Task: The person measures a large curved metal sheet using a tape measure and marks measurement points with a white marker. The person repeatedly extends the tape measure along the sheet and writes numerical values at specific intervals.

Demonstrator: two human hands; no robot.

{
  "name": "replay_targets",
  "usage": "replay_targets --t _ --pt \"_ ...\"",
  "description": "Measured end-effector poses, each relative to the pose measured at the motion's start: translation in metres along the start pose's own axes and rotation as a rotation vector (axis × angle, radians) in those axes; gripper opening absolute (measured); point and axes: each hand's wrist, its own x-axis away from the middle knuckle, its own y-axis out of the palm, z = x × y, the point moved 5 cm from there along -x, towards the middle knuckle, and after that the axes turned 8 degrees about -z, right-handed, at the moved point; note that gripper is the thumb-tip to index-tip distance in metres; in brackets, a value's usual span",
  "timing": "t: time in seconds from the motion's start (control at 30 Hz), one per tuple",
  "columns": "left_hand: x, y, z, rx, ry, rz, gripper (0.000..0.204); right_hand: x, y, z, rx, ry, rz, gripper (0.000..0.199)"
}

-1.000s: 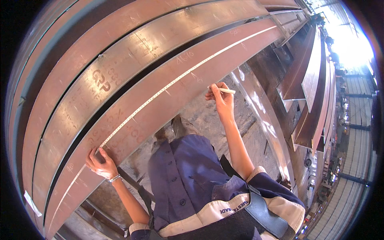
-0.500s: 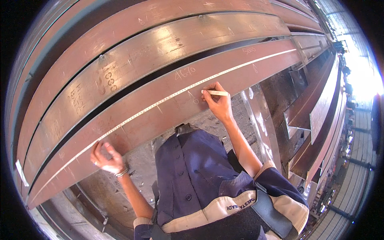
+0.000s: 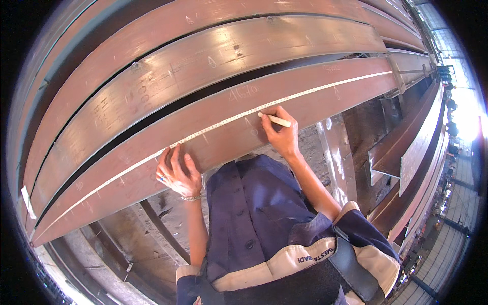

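Note:
A long reddish-brown steel beam (image 3: 315, 104) lies across in front of me, with a pale tape measure (image 3: 218, 125) stretched along its face. White marks are drawn beside the tape. My left hand (image 3: 178, 173) rests at the tape's lower edge, its fingers spread and fingertips on or close to the tape. Farther right, my right hand (image 3: 282, 137) pinches a whitish chalk stick (image 3: 277, 120) between thumb and fingers. The stick's left tip is just below the tape, close to a drawn mark; whether it touches the steel I cannot tell.
Beyond a dark gap lies another beam (image 3: 168, 68), with more beams behind it. More steel beams (image 3: 401, 152) are stacked at the right. A shiny metal bar (image 3: 333, 157) stands beside my right forearm. Below left are dark metal supports (image 3: 157, 221).
My left hand has moved right along the beam, up to the tape. My right hand keeps its hold on the chalk stick, nearly in place. The view has shifted slightly.

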Motion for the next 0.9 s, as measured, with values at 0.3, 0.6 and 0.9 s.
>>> replay_targets --t 0.3,0.6,0.9 --pt "-0.001 0.000 0.001 -0.055 -0.026 -0.055 0.031 -0.008 0.000 -0.009 0.049 -0.053 0.019 0.008" --pt "-0.003 0.002 0.001 -0.043 -0.026 -0.042 0.029 -0.011 0.000 -0.012 0.097 -0.070 0.002 0.008" --pt "-0.004 0.001 0.000 -0.059 -0.027 -0.049 0.028 -0.014 0.001 -0.015 0.105 -0.063 -0.020 0.007"
